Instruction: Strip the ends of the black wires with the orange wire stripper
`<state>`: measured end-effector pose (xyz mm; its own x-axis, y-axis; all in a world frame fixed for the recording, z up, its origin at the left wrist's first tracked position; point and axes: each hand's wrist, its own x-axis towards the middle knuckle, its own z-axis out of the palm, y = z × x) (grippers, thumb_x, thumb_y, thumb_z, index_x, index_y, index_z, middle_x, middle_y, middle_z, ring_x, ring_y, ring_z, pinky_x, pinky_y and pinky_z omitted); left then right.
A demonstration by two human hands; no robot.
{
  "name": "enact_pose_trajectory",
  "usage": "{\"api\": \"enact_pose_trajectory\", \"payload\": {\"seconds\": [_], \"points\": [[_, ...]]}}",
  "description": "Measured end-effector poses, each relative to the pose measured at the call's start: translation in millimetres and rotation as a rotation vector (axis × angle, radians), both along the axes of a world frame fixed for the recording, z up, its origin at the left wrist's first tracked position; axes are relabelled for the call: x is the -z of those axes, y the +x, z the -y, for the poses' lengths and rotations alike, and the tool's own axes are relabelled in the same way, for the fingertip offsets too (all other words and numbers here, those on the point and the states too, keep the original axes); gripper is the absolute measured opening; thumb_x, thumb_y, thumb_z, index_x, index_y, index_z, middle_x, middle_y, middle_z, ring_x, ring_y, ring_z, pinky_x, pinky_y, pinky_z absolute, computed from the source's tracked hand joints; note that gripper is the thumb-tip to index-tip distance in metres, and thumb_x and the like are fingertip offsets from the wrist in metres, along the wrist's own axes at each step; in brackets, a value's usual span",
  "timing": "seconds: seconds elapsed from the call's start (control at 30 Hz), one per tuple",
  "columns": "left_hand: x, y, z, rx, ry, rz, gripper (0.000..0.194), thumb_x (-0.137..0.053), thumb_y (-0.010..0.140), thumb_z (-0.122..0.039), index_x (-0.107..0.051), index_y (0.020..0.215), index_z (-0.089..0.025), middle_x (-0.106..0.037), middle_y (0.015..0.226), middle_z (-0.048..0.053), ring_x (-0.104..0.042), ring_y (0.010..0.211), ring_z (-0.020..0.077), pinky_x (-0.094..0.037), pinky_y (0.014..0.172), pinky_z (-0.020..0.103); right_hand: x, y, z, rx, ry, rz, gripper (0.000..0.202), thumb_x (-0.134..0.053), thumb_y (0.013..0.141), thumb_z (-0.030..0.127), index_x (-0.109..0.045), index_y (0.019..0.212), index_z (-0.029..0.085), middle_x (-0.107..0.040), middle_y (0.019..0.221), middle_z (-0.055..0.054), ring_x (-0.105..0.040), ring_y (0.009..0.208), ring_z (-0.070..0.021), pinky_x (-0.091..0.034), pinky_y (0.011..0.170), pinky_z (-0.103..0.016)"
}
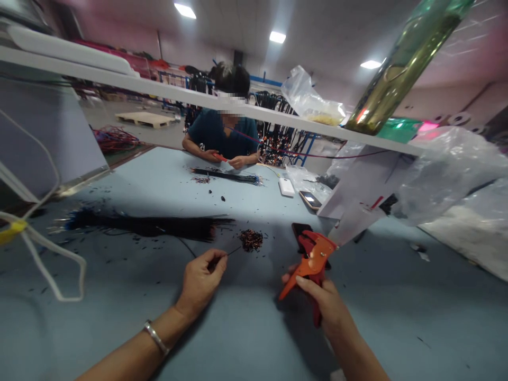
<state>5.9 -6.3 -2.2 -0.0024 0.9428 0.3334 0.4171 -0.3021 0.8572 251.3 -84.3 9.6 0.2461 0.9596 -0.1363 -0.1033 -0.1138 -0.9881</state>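
My left hand (204, 276) pinches a thin black wire (234, 251), whose end points toward a small heap of cut wire bits (251, 240). Wrapped in my right hand (323, 296) is an orange and red wire stripper (315, 256), its head tilted up and apart from the wire. Behind my left hand a long bundle of black wires (159, 225) lies across the table, with bluish ends on the left and coppery ends on the right. A dark phone (298, 230) lies partly hidden behind the stripper.
Across the table (166, 180) a person (224, 132) holds a red tool over another wire bundle (228, 175). A white box (286, 187) and a second phone (310, 200) lie to the right. A shelf (270, 114) bearing a tilted bottle (400, 69) crosses above. Plastic bags (452, 169) fill the right side.
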Motion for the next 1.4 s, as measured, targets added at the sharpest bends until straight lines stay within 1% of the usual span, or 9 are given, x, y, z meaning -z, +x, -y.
{"api": "enact_pose_trajectory", "payload": {"seconds": [0.17,0.3,0.37,0.5,0.6,0.7,0.9,1.13,1.4], "points": [[-0.1,1,0,0.005,-0.015,0.013,0.024,-0.054,0.076,-0.034,-0.070,0.074,-0.015,-0.072,0.066,0.002,-0.065,0.061,0.0153,-0.050,0.058,0.021,-1.3,-4,2,-0.035,-0.076,-0.387,0.031,-0.069,0.066,0.033,-0.066,0.090,0.015,-0.073,0.088,-0.012,-0.067,0.086,-0.0292,-0.050,0.075,-0.041],[2.5,0,0,-0.009,-0.042,0.009,0.024,-0.056,0.075,-0.035,-0.070,0.075,-0.015,-0.071,0.065,0.002,-0.064,0.059,0.0150,-0.049,0.056,0.021,-8.1,-4,1,-0.020,-0.051,-0.574,0.031,-0.066,0.063,0.029,-0.066,0.092,0.017,-0.071,0.086,-0.010,-0.064,0.092,-0.0306,-0.048,0.081,-0.046],[3.5,-1,-1,-0.017,-0.047,0.032,0.024,-0.057,0.075,-0.035,-0.070,0.075,-0.016,-0.071,0.065,0.001,-0.063,0.060,0.0148,-0.049,0.057,0.021,-11.7,-5,3,-0.065,-0.006,-0.621,0.035,-0.065,0.063,0.029,-0.065,0.098,0.020,-0.068,0.089,-0.008,-0.063,0.093,-0.0293,-0.047,0.084,-0.047],[3.7,-1,-4,-0.041,-0.051,0.098,0.024,-0.058,0.074,-0.037,-0.070,0.074,-0.017,-0.070,0.065,0.001,-0.063,0.060,0.0147,-0.049,0.056,0.021,-13.5,-12,10,-0.284,0.020,-0.619,0.042,-0.063,0.064,0.028,-0.059,0.106,0.024,-0.064,0.092,-0.005,-0.063,0.085,-0.0247,-0.047,0.081,-0.044],[2.2,-1,-5,-0.041,-0.057,0.122,0.023,-0.060,0.073,-0.037,-0.071,0.076,-0.017,-0.072,0.068,0.002,-0.064,0.063,0.0157,-0.050,0.060,0.022,-8.9,-24,16,-0.520,-0.041,-0.612,0.044,-0.064,0.065,0.024,-0.055,0.108,0.021,-0.064,0.086,-0.004,-0.065,0.076,-0.0221,-0.049,0.072,-0.039],[-0.2,-1,-4,-0.023,-0.075,0.108,0.025,-0.060,0.073,-0.038,-0.072,0.077,-0.016,-0.073,0.069,0.002,-0.064,0.063,0.0160,-0.050,0.059,0.022,-0.6,-37,17,-0.644,-0.099,-0.600,0.045,-0.064,0.067,0.021,-0.053,0.110,0.017,-0.065,0.085,-0.006,-0.067,0.071,-0.0221,-0.050,0.067,-0.037],[1.3,0,-1,-0.008,-0.039,0.057,0.022,-0.060,0.074,-0.035,-0.071,0.075,-0.017,-0.071,0.066,0.001,-0.063,0.061,0.0150,-0.049,0.057,0.020,12.3,-49,10,-0.691,-0.131,-0.645,0.048,-0.062,0.067,0.022,-0.051,0.113,0.014,-0.066,0.085,-0.007,-0.070,0.071,-0.0247,-0.051,0.064,-0.036],[6.0,0,3,0.061,0.019,-0.027,0.023,-0.059,0.078,-0.034,-0.073,0.078,-0.016,-0.071,0.067,0.001,-0.061,0.056,0.0129,-0.047,0.053,0.018,13.1,-47,10,-0.699,-0.151,-0.682,0.047,-0.062,0.068,0.028,-0.054,0.112,0.012,-0.066,0.081,-0.006,-0.070,0.070,-0.0244,-0.051,0.063,-0.035],[-1.8,2,8,0.223,-0.004,-0.033,0.025,-0.053,0.082,-0.034,-0.072,0.083,-0.018,-0.075,0.076,0.003,-0.067,0.069,0.0157,-0.051,0.063,0.020,13.0,-47,11,-0.719,-0.116,-0.683,0.048,-0.060,0.067,0.024,-0.053,0.112,0.011,-0.068,0.081,-0.008,-0.070,0.067,-0.0253,-0.052,0.059,-0.035]]}}
